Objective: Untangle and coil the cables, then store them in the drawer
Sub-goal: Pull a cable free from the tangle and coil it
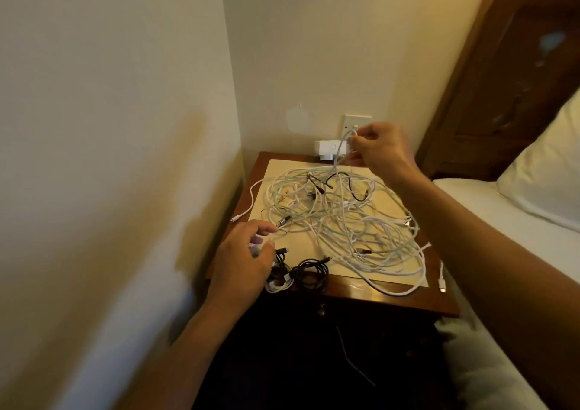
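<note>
Right grip (376, 150): pinching a white cable (339, 150), lifted above far edge of cable tangle (345, 221) on worktop (392, 296). Left grip (244, 259): fingers curled at near-left edge of cable tangle, cannot tell if holding. Coiled black cable (309, 273) just in front of cable tangle.

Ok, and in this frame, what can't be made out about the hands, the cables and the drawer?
Head view only:
- Drawer: the front of the nightstand lies in deep shadow, so open or closed cannot be told.
- Left hand: its own back hides what the fingers hold.
- Tangle: the strands are too thin and overlapped to count the cables.
- Wall socket: partly covered by the right hand, which pinches a white cable.
</note>
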### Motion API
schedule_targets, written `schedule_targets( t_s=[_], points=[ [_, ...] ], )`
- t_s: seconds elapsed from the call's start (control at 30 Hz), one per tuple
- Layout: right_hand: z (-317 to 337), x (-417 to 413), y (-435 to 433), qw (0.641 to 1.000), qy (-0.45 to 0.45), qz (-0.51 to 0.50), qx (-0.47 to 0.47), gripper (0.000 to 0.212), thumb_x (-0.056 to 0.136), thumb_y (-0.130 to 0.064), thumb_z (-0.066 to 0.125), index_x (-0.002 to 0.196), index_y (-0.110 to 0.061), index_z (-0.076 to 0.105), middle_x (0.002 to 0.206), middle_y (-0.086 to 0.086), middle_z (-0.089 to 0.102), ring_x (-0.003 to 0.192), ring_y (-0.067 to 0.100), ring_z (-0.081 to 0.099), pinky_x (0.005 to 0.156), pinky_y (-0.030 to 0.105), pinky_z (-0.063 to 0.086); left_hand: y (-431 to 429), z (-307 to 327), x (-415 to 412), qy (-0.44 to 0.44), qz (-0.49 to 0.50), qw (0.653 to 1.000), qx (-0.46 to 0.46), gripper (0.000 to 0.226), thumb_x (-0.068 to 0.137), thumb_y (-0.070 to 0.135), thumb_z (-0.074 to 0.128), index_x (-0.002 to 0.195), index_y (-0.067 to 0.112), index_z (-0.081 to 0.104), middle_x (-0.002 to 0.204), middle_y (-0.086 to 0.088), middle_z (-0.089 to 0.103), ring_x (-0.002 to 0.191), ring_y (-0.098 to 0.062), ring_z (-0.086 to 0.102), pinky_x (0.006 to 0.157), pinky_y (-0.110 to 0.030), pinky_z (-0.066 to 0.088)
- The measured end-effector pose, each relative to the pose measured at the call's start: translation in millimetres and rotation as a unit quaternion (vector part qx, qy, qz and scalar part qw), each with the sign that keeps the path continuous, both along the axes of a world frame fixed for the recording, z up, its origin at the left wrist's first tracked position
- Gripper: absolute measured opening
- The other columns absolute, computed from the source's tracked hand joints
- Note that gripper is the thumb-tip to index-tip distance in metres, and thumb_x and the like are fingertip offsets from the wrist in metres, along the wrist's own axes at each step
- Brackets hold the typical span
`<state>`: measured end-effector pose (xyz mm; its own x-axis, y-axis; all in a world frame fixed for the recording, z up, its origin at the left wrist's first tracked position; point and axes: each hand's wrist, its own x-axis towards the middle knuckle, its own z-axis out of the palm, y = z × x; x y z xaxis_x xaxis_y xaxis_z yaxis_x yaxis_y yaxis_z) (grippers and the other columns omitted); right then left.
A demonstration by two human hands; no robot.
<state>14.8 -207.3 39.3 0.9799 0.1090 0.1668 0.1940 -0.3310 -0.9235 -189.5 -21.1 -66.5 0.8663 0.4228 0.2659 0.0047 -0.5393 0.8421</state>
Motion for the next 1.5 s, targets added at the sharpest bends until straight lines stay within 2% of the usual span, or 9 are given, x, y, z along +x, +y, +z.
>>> schedule_targets(
  t_s=[0.17, 0.3, 0.4, 0.7, 0.83, 1.0, 1.17, 1.37, 1.5],
  points=[
    [63.1, 3.0, -17.4, 0.996, -0.082, 0.013, 0.036, 0.007, 0.096, -0.020, 0.071, 0.101, -0.015, 0.072, 0.091, 0.011, 0.075, 0.078, 0.022, 0.078, 0.078, 0.041, 0.065, -4.9, 18.8, 9.6, -0.017, -0.016, 1.000, 0.015, 0.030, 0.090, 0.012, 0.069, 0.094, 0.041, 0.066, 0.103, 0.019, 0.065, 0.095, -0.002, 0.061, 0.077, -0.023, 0.052],
    [121.1, -2.2, -41.0, 0.988, -0.130, 0.011, 0.083, 0.020, 0.097, -0.021, 0.071, 0.113, -0.010, 0.071, 0.099, 0.013, 0.074, 0.082, 0.022, 0.078, 0.079, 0.036, 0.065, -8.0, 47.1, 25.0, -0.046, -0.040, 0.998, 0.026, 0.028, 0.091, 0.013, 0.070, 0.100, 0.039, 0.065, 0.105, 0.015, 0.064, 0.098, -0.006, 0.060, 0.083, -0.027, 0.053],
    [161.1, -8.6, -57.4, 0.981, -0.163, 0.006, 0.103, 0.017, 0.096, -0.021, 0.072, 0.108, -0.010, 0.073, 0.101, 0.016, 0.074, 0.083, 0.023, 0.078, 0.078, 0.036, 0.065, -11.7, 77.1, 40.4, -0.060, -0.049, 0.996, 0.048, 0.025, 0.091, 0.016, 0.069, 0.107, 0.035, 0.065, 0.104, 0.013, 0.063, 0.095, -0.010, 0.060, 0.080, -0.029, 0.052],
    [230.2, -38.1, -93.7, 0.958, -0.286, 0.026, 0.013, 0.026, 0.096, -0.025, 0.071, 0.114, -0.006, 0.073, 0.099, 0.010, 0.075, 0.087, 0.019, 0.077, 0.080, 0.036, 0.065, -44.6, 159.3, 90.0, -0.103, -0.054, 0.990, 0.074, 0.041, 0.091, 0.030, 0.069, 0.127, 0.028, 0.051, 0.115, 0.000, 0.056, 0.097, -0.022, 0.059, 0.089, -0.048, 0.055],
    [233.1, -60.8, -102.6, 0.949, -0.305, 0.066, -0.042, 0.025, 0.098, -0.025, 0.069, 0.115, -0.008, 0.074, 0.102, 0.008, 0.075, 0.089, 0.018, 0.076, 0.081, 0.034, 0.064, -67.0, 189.9, 100.7, -0.119, -0.051, 0.982, 0.134, 0.057, 0.090, 0.038, 0.074, 0.135, 0.020, 0.044, 0.121, -0.005, 0.051, 0.100, -0.022, 0.058, 0.089, -0.038, 0.052],
    [226.3, -93.0, -109.1, 0.944, -0.283, 0.119, -0.121, 0.019, 0.098, -0.023, 0.067, 0.110, -0.010, 0.074, 0.093, 0.005, 0.075, 0.081, 0.014, 0.077, 0.069, 0.023, 0.061, -89.8, 217.6, 91.1, -0.128, -0.087, 0.984, 0.087, 0.046, 0.087, 0.045, 0.076, 0.120, 0.023, 0.054, 0.101, 0.002, 0.064, 0.085, -0.015, 0.065, 0.071, -0.027, 0.053],
    [214.9, -110.3, -104.5, 0.962, -0.215, 0.149, -0.079, 0.013, 0.098, -0.019, 0.067, 0.107, -0.011, 0.073, 0.091, 0.006, 0.075, 0.079, 0.014, 0.077, 0.067, 0.020, 0.059, -108.6, 236.9, 73.2, -0.056, -0.251, 0.966, -0.036, 0.042, 0.093, 0.036, 0.072, 0.128, 0.018, 0.056, 0.112, 0.001, 0.070, 0.094, -0.014, 0.072, 0.077, -0.026, 0.060],
    [169.3, -109.8, -98.6, 0.969, -0.119, 0.218, 0.021, 0.028, 0.096, -0.022, 0.068, 0.119, -0.008, 0.068, 0.103, 0.008, 0.075, 0.091, 0.020, 0.077, 0.076, 0.025, 0.061, -89.0, 225.4, 74.6, -0.130, -0.178, 0.975, -0.042, 0.017, 0.102, 0.020, 0.062, 0.106, 0.007, 0.072, 0.085, -0.011, 0.074, 0.068, -0.024, 0.071, 0.069, -0.033, 0.063],
    [94.0, -87.3, -89.7, 0.990, -0.037, 0.131, -0.028, 0.063, 0.085, -0.052, 0.071, 0.133, -0.013, 0.059, 0.122, 0.008, 0.068, 0.108, 0.025, 0.068, 0.081, 0.030, 0.059, -70.0, 216.1, 74.7, -0.136, -0.144, 0.980, -0.036, 0.014, 0.100, 0.018, 0.064, 0.101, 0.009, 0.074, 0.079, -0.009, 0.076, 0.066, -0.025, 0.074, 0.069, -0.036, 0.063]
  ],
)
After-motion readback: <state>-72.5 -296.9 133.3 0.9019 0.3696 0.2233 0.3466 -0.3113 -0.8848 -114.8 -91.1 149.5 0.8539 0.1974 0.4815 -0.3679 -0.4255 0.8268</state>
